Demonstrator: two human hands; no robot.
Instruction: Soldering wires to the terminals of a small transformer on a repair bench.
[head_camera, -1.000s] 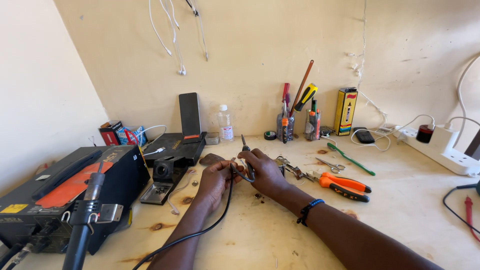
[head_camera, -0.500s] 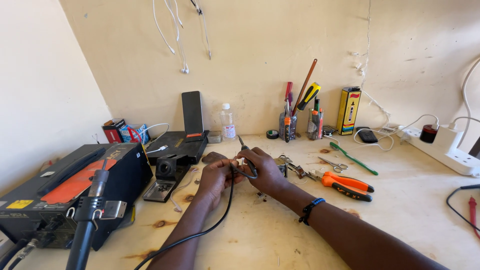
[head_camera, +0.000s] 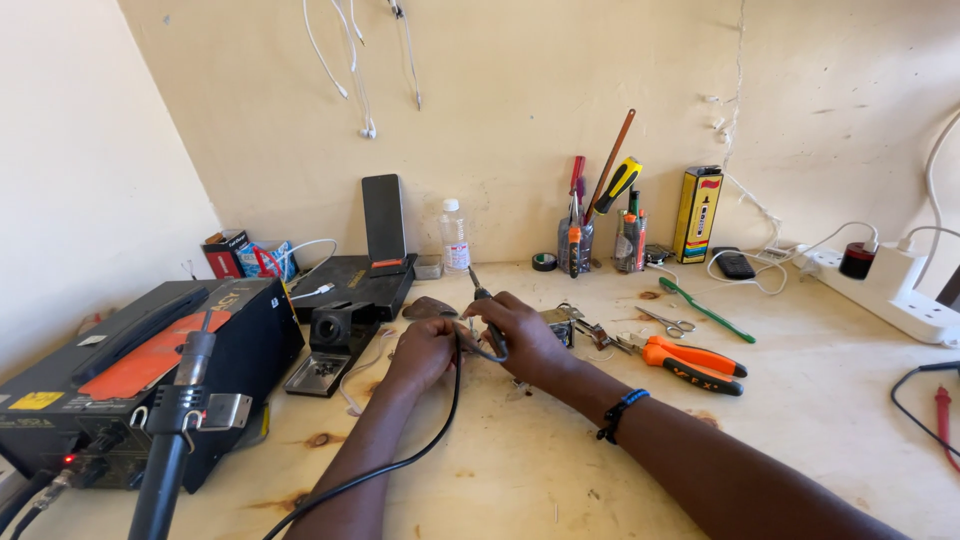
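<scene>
Both my hands meet over the middle of a pale wooden bench (head_camera: 800, 440). My right hand (head_camera: 525, 335) grips a soldering iron (head_camera: 488, 315) like a pen, its tip pointing up and away. A black cable (head_camera: 420, 450) runs from the iron back toward me between my forearms. My left hand (head_camera: 425, 350) is closed on a small part right next to the iron; the part is mostly hidden by my fingers. A dark beaded bracelet (head_camera: 620, 412) sits on my right wrist.
A black rework station (head_camera: 130, 375) with a hot-air wand (head_camera: 175, 430) stands at the left, an iron stand (head_camera: 335, 340) beside it. Orange-handled pliers (head_camera: 690, 362), scissors (head_camera: 668, 321), a green toothbrush (head_camera: 705, 310), a jar of screwdrivers (head_camera: 575, 240), a small bottle (head_camera: 455, 235) and a white power strip (head_camera: 900, 295) lie farther back and right.
My view has dipped slightly. Both hands stay together at the same spot with the iron and the small part; no clear motion of either.
</scene>
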